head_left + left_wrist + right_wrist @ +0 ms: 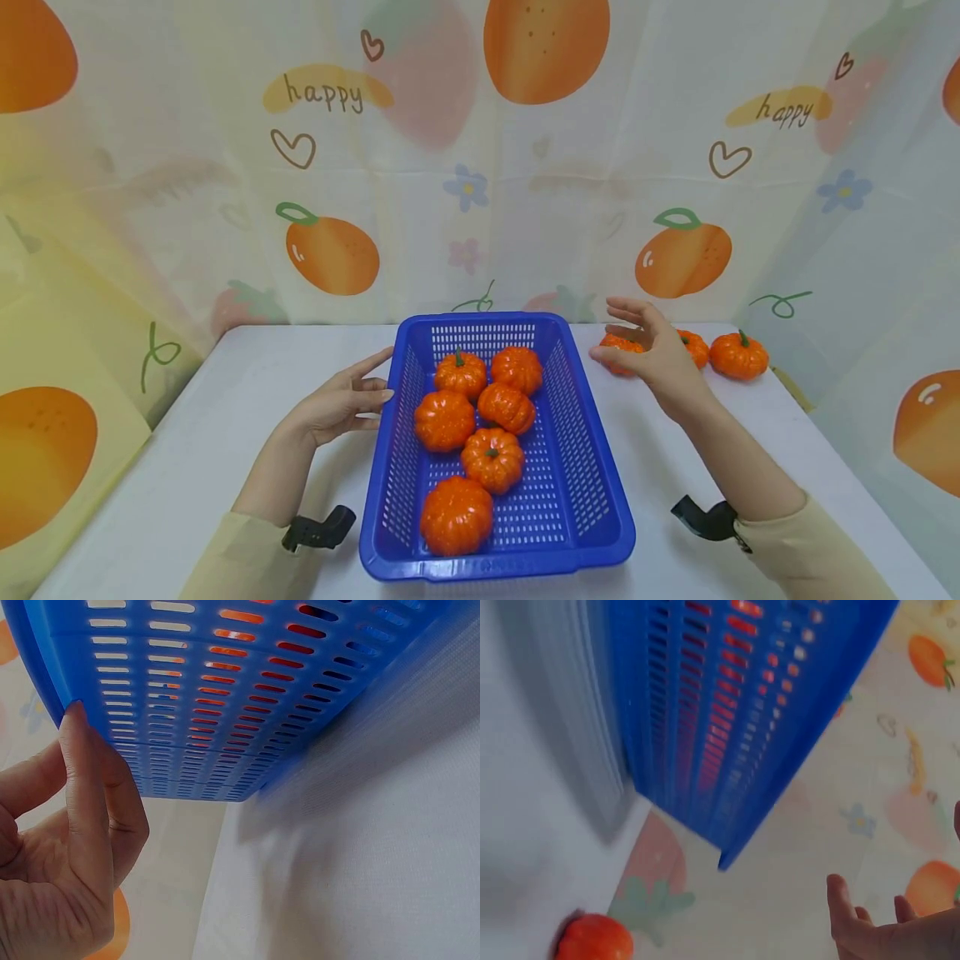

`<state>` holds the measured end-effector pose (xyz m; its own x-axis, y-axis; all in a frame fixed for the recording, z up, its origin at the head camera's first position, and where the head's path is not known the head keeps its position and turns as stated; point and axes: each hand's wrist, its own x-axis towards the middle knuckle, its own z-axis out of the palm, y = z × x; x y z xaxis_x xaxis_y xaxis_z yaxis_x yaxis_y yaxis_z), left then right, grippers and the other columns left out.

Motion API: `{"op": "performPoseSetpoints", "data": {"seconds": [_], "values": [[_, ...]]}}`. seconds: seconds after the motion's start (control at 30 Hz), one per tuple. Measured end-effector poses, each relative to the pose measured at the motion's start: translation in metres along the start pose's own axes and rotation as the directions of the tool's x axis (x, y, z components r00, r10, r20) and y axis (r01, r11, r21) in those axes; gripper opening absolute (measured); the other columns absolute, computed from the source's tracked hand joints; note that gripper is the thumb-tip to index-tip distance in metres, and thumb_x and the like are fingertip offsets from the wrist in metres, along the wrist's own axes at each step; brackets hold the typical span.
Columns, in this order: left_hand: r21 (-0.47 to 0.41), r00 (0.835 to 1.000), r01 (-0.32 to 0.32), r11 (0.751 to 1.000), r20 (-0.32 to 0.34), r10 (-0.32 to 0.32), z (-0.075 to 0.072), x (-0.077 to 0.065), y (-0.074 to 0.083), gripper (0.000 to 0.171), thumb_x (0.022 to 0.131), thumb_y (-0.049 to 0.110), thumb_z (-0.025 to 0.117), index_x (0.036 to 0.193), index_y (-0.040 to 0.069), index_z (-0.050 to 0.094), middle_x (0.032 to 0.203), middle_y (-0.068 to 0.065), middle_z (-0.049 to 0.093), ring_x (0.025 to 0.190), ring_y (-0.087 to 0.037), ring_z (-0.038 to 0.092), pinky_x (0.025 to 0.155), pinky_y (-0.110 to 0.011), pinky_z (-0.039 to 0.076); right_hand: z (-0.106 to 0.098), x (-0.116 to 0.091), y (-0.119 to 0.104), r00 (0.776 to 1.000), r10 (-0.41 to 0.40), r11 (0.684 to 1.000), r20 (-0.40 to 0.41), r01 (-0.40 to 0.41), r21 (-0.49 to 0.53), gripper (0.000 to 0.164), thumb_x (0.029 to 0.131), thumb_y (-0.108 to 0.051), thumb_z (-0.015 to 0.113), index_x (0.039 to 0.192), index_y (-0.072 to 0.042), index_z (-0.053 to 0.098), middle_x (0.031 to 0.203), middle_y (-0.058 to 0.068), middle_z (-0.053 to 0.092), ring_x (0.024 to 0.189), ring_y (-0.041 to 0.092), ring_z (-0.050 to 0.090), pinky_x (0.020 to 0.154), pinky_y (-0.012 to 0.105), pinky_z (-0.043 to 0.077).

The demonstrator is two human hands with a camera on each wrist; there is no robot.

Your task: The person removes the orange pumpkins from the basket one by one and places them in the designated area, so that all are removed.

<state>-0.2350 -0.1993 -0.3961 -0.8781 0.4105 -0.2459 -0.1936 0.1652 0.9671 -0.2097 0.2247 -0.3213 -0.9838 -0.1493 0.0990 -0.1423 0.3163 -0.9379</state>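
A blue plastic basket [495, 570] with slotted walls stands on the white table and holds several small orange pumpkins [492, 461]. My left hand [337, 404] is at its left side, fingertips touching the outside of the rim; in the left wrist view the fingers are loosely bent against that edge. To the right of the basket, my right hand [660, 358] hovers with thumb and fingers apart, holding nothing. Behind it on the table is a partly hidden pumpkin [617, 357]. Farther right are another partly covered pumpkin [696, 348] and a fully visible pumpkin [738, 357].
A fruit-printed cloth [480, 242] hangs right behind the table [247, 383]. Cloth also flanks it left and right. Black wrist straps [321, 530] sit at both sleeve cuffs. A greenish-brown piece [792, 388] lies at the table's right edge.
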Motion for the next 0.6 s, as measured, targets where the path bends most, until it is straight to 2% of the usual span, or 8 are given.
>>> {"op": "performPoseSetpoints", "data": {"seconds": [0.17,0.3,0.6], "values": [[-0.001,1.0,-0.003,1.0,0.003,0.003,0.0,0.0,0.0,0.082,0.097,0.015,0.06,0.16,0.021,0.009,0.1,0.0,0.06,0.083,-0.009,0.068,0.079,-0.028,0.062,0.024,-0.004,0.0,0.992,-0.03,0.998,0.126,0.037,-0.052,0.072,0.087,-0.024,0.073,0.149,-0.017,0.036,0.156,0.014,0.035,0.142,0.04,0.038,0.105,0.063,0.045],[0.005,1.0,-0.002,1.0,-0.001,0.002,0.0,0.0,0.0,0.083,0.097,0.015,0.06,0.161,0.022,0.009,0.101,0.0,0.06,0.083,-0.009,0.068,0.079,-0.028,0.061,0.045,-0.006,-0.003,0.974,-0.012,0.998,0.228,0.024,-0.05,0.072,0.085,-0.029,0.076,0.146,-0.022,0.039,0.155,0.011,0.038,0.141,0.04,0.039,0.103,0.059,0.049],[0.011,1.0,-0.002,1.0,-0.012,0.002,0.001,-0.001,-0.001,0.083,0.097,0.017,0.061,0.161,0.022,0.008,0.1,0.001,0.06,0.085,-0.01,0.068,0.08,-0.029,0.062,0.091,-0.016,-0.006,0.901,0.011,1.0,0.433,-0.002,-0.02,0.071,0.08,-0.029,0.081,0.142,-0.021,0.045,0.148,0.014,0.044,0.136,0.038,0.045,0.101,0.045,0.055]]}}
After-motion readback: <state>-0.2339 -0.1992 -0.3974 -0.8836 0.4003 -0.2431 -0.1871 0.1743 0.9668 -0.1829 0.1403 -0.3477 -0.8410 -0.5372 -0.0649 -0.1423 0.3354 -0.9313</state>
